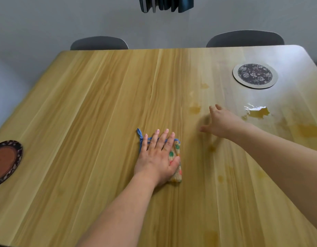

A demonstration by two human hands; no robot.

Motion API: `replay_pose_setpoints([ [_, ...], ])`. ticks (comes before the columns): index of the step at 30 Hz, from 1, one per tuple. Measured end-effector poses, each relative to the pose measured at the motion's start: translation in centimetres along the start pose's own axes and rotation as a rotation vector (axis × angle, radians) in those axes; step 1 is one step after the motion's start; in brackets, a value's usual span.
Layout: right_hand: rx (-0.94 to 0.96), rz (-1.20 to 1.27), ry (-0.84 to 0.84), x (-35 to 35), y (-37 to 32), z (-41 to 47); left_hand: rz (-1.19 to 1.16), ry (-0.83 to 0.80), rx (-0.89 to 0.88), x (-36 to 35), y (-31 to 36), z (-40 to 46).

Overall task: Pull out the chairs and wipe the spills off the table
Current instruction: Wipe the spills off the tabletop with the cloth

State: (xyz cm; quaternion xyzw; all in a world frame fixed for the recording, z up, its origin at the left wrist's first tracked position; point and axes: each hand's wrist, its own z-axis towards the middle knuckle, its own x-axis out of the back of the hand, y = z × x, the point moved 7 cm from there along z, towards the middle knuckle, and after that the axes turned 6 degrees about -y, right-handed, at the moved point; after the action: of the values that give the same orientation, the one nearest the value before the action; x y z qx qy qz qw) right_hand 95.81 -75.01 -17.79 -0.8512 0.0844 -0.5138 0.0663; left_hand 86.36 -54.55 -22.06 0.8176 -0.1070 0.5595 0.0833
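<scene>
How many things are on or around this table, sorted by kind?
Chairs: 2, one and another, both behind the far edge
Round mats: 2, floral and brown
Cloth: 1, under the left hand
Table: 1
Total: 6

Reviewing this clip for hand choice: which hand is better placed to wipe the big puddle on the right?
Left, probably. The left hand already presses flat on the cloth and can slide it right to the puddle. The right hand is nearer but holds nothing.
</scene>
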Motion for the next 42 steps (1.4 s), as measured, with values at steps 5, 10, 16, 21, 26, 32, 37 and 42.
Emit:
replay_pose_setpoints([
  [5,-0.093,-0.093,-0.157,0.5,0.4,3.7,-0.016,0.007,0.039,1.7,-1.1,4.6],
  [10,-0.077,-0.19,-0.147,0.7,0.3,3.6,-0.019,0.008,0.059,2.5,-1.8,7.4],
  [16,-0.025,-0.369,-0.213,2.6,-0.6,4.0,-0.021,-0.002,0.057,3.3,-1.8,8.8],
  [21,0.008,-0.417,-0.31,4.3,-0.8,5.8,0.0,0.0,0.041,4.0,-1.9,10.2],
  [26,0.008,-0.138,-0.189,6.9,0.5,9.1,0.021,0.0,0.007,4.6,-2.0,11.7],
  [32,0.054,0.163,0.23,10.4,2.3,12.1,0.025,-0.005,-0.009,5.1,-2.0,13.0],
  [37,0.106,0.196,0.287,11.1,2.5,15.6,0.008,0.023,-0.005,6.9,-2.4,17.0],
  [42,0.099,0.223,0.308,12.1,2.8,18.9,0.001,0.032,0.008,7.9,-3.1,20.4],
])
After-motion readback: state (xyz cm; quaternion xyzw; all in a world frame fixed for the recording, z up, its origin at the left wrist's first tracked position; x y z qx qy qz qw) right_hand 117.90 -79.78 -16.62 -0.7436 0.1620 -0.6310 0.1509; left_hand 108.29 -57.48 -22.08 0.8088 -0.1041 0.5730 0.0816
